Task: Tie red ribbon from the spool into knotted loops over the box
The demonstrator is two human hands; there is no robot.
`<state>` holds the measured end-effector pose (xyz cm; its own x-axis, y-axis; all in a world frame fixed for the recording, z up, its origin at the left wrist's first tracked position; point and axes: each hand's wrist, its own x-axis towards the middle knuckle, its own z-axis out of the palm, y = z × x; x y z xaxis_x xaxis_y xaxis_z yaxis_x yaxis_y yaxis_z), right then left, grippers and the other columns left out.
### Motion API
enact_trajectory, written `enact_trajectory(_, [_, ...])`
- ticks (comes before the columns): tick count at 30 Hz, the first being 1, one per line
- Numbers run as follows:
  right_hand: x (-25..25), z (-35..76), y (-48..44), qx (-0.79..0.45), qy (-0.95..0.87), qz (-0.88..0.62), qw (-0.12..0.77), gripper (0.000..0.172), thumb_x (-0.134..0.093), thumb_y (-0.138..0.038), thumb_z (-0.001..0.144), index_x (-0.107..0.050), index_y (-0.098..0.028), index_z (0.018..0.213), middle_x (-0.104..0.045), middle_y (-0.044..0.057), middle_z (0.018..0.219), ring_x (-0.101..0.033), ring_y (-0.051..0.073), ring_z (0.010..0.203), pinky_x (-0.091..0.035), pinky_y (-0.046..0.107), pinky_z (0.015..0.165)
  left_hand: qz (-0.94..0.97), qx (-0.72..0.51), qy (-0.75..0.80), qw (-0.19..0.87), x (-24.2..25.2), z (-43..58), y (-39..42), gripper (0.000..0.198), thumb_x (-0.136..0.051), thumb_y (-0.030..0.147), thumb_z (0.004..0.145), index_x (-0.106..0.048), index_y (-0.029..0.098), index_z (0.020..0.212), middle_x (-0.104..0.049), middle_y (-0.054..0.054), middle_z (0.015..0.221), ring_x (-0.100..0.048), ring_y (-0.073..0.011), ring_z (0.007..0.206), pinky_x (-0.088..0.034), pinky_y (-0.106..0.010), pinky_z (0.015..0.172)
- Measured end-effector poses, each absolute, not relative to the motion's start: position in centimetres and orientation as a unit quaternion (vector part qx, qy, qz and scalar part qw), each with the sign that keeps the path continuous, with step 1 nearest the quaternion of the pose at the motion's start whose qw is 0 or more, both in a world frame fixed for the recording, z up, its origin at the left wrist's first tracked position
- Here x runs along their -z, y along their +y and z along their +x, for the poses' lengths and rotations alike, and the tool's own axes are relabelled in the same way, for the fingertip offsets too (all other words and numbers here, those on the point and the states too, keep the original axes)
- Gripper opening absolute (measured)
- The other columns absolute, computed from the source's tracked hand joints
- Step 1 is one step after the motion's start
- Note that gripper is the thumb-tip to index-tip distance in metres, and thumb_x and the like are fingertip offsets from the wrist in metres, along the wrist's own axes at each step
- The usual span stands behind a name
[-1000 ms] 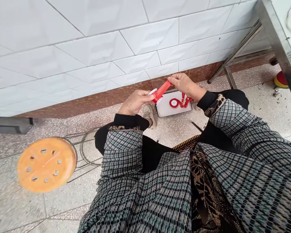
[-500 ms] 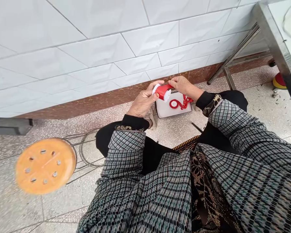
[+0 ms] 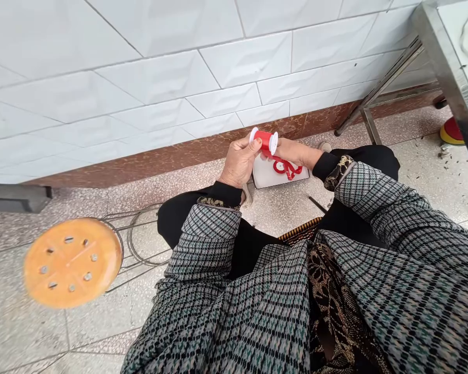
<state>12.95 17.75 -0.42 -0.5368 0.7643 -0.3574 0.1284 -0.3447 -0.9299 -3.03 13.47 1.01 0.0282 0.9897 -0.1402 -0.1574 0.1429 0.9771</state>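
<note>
My left hand (image 3: 239, 161) is closed round a spool of red ribbon (image 3: 264, 141) with white end discs, held up over my knees. My right hand (image 3: 294, 152) is closed beside the spool, pinching the loose red ribbon at its right end. Below both hands a white board (image 3: 265, 177) lies on the floor with curled pieces of red ribbon (image 3: 283, 167) on it. I sit with black trousers and a checked coat.
An orange round stool (image 3: 72, 262) on a wire frame stands at my left. A white tiled wall with a brown skirting runs ahead. A steel table (image 3: 448, 67) with legs is at the right, a red and yellow disc (image 3: 451, 130) under it.
The stretched length of red ribbon between my hands has gone; my hands came together, the spool rose and turned, and my right hand dropped close beside it.
</note>
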Motion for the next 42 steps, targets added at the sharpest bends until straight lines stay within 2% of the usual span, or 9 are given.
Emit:
enact_trajectory(2, [0.9, 12.9, 18.1, -0.624, -0.563, -0.46, 0.286, 0.008, -0.067, -0.01, 0.081, -0.066, -0.016, 0.077, -0.067, 0.0, 0.072, -0.057, 0.014, 0.073, -0.051, 0.025, 0.075, 0.411, -0.517, 0.5, 0.56, -1.0, -2.8, 13.7, 0.038, -0.081, 0.06, 0.082, -0.077, 0.023, 0.08, -0.079, -0.006, 0.096, -0.073, -0.0224, 0.106, -0.061, -0.038, 0.09])
enact_trajectory(5, [1.4, 12.6, 18.2, -0.573, -0.579, -0.472, 0.338, 0.015, -0.063, -0.007, 0.076, -0.068, -0.016, 0.087, -0.071, 0.0, 0.085, -0.064, 0.017, 0.089, -0.053, 0.03, 0.093, 0.397, -0.533, 0.518, 0.538, -0.9, -2.6, 14.0, 0.037, -0.079, 0.059, 0.085, -0.076, 0.022, 0.086, -0.079, -0.007, 0.094, -0.074, -0.0206, 0.103, -0.061, -0.037, 0.092])
enact_trajectory(13, [1.4, 10.1, 15.9, -0.643, -0.474, -0.463, 0.384, 0.022, -0.071, -0.017, 0.085, -0.061, -0.02, 0.104, -0.074, 0.004, 0.1, -0.068, 0.02, 0.102, -0.053, 0.038, 0.105, 0.395, -0.549, 0.572, 0.465, -0.3, -1.9, 14.6, 0.036, -0.073, 0.058, 0.089, -0.077, 0.022, 0.086, -0.079, -0.006, 0.099, -0.073, -0.0186, 0.101, -0.059, -0.033, 0.092])
enact_trajectory(17, [0.4, 9.3, 16.0, -0.677, -0.403, -0.458, 0.411, 0.012, -0.072, -0.024, 0.091, -0.062, -0.019, 0.093, -0.073, 0.002, 0.09, -0.068, 0.015, 0.093, -0.055, 0.03, 0.097, 0.416, -0.552, 0.588, 0.421, -1.0, -1.7, 15.0, 0.028, -0.073, 0.051, 0.089, -0.078, 0.024, 0.085, -0.078, -0.006, 0.107, -0.068, -0.0193, 0.114, -0.056, -0.034, 0.099])
enact_trajectory(22, [-0.5, 9.1, 16.4, -0.71, -0.392, -0.444, 0.38, 0.023, -0.079, -0.03, 0.09, -0.063, -0.018, 0.079, -0.068, -0.001, 0.075, -0.062, 0.011, 0.076, -0.053, 0.022, 0.079, 0.451, -0.541, 0.609, 0.364, -1.5, -2.2, 15.3, 0.024, -0.07, 0.046, 0.091, -0.078, 0.026, 0.082, -0.076, -0.005, 0.116, -0.065, -0.0181, 0.118, -0.054, -0.032, 0.1])
enact_trajectory(27, [-0.2, 8.9, 16.4, -0.672, -0.419, -0.48, 0.376, 0.026, -0.074, -0.024, 0.094, -0.06, -0.019, 0.072, -0.055, -0.005, 0.063, -0.049, 0.01, 0.064, -0.044, 0.019, 0.063, 0.457, -0.545, 0.584, 0.391, -0.7, -2.6, 15.5, 0.021, -0.071, 0.046, 0.09, -0.078, 0.028, 0.084, -0.078, -0.004, 0.111, -0.064, -0.0187, 0.118, -0.053, -0.033, 0.1])
enact_trajectory(33, [-0.5, 8.7, 16.0, -0.712, -0.412, -0.456, 0.339, 0.017, -0.062, -0.012, 0.092, -0.061, -0.018, 0.077, -0.061, -0.003, 0.069, -0.053, 0.011, 0.066, -0.045, 0.02, 0.068, 0.449, -0.545, 0.605, 0.368, -1.1, -2.5, 15.4, 0.021, -0.07, 0.046, 0.092, -0.077, 0.027, 0.086, -0.077, -0.004, 0.107, -0.064, -0.0182, 0.12, -0.053, -0.032, 0.1])
enact_trajectory(39, [-0.6, 8.9, 16.3, -0.674, -0.454, -0.486, 0.32, 0.027, -0.048, 0.003, 0.079, -0.057, -0.018, 0.064, -0.056, -0.004, 0.057, -0.047, 0.01, 0.058, -0.039, 0.022, 0.062, 0.42, -0.54, 0.589, 0.431, -1.5, -3.0, 15.4, 0.029, -0.075, 0.055, 0.087, -0.079, 0.028, 0.095, -0.075, -0.004, 0.106, -0.065, -0.0214, 0.12, -0.055, -0.034, 0.095])
enact_trajectory(42, [-0.2, 9.2, 16.6, -0.658, -0.486, -0.493, 0.296, 0.03, -0.046, 0.006, 0.074, -0.056, -0.018, 0.059, -0.055, -0.004, 0.054, -0.046, 0.011, 0.056, -0.037, 0.023, 0.061, 0.416, -0.6, 0.587, 0.351, -1.2, -3.6, 16.0, 0.033, -0.07, 0.058, 0.091, -0.077, 0.027, 0.096, -0.073, -0.004, 0.116, -0.062, -0.0212, 0.128, -0.054, -0.033, 0.1])
